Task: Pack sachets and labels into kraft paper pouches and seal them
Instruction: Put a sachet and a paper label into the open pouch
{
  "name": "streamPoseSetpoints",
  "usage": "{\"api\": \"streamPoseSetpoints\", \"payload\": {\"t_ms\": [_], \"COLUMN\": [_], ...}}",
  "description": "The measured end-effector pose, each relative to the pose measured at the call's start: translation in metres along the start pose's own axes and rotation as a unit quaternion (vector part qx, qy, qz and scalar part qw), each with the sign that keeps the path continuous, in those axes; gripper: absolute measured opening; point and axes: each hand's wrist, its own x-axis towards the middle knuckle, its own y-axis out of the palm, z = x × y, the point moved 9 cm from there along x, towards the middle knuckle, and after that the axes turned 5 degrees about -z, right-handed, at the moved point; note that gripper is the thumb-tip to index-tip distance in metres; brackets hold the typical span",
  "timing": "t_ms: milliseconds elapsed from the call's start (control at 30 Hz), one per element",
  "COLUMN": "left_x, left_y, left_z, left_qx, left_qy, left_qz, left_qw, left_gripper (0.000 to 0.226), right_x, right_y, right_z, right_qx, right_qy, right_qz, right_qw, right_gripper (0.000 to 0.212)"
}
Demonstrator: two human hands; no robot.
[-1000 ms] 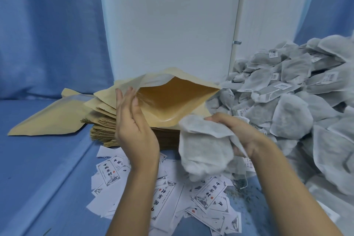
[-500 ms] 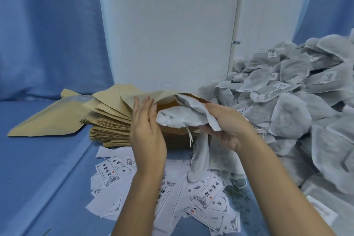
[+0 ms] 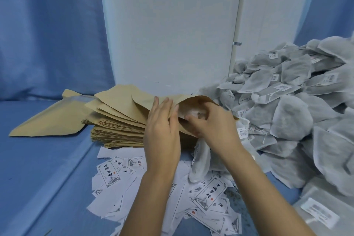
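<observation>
My left hand (image 3: 162, 130) holds the upper lip of a kraft pouch (image 3: 145, 105), fingers on top and thumb at the mouth, keeping it open above the pouch stack. My right hand (image 3: 212, 124) is at the pouch mouth and grips a white sachet (image 3: 193, 113) that is partly inside. A second white sachet (image 3: 201, 161) hangs down under that hand; whether the hand holds it is hidden. Printed paper labels (image 3: 208, 193) lie scattered on the blue surface below both forearms.
A stack of flat kraft pouches (image 3: 115, 130) sits under the open one, with a single pouch (image 3: 47, 119) lying to its left. A big heap of grey-white sachets (image 3: 287, 120) fills the right side. A white panel (image 3: 172, 34) stands behind.
My right hand carried the sachet up from beside the pouch into its mouth. The pouch's upper flap dropped lower over the sachet, and my left hand shifted right with it.
</observation>
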Motion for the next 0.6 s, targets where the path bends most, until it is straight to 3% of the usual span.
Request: {"api": "streamPoseSetpoints", "payload": {"t_ms": [133,233,433,500,600], "left_x": [0.000,0.000,-0.002,-0.001,0.003], "left_y": [-0.001,-0.004,-0.002,-0.002,0.001], "left_z": [0.009,0.005,0.001,0.005,0.013], "left_qx": [-0.005,-0.009,0.041,0.051,0.069], "left_qy": [-0.042,-0.042,-0.026,-0.034,-0.053], "left_qz": [-0.004,-0.008,0.003,0.008,0.030], "left_qw": [0.999,0.999,0.999,0.998,0.996], "left_gripper": [0.041,0.049,0.036,0.035,0.037], "right_x": [0.000,0.004,0.008,0.004,-0.010], "right_y": [-0.003,0.014,0.056,0.053,0.020], "right_z": [0.007,0.004,0.014,0.018,0.020], "right_qx": [0.033,-0.009,0.017,0.033,0.067], "right_qy": [-0.019,-0.007,-0.037,-0.077,-0.149], "right_qz": [-0.022,0.031,0.195,0.159,-0.018], "right_qw": [0.999,0.999,0.980,0.984,0.986], "right_gripper": [0.026,0.040,0.035,0.034,0.026]}}
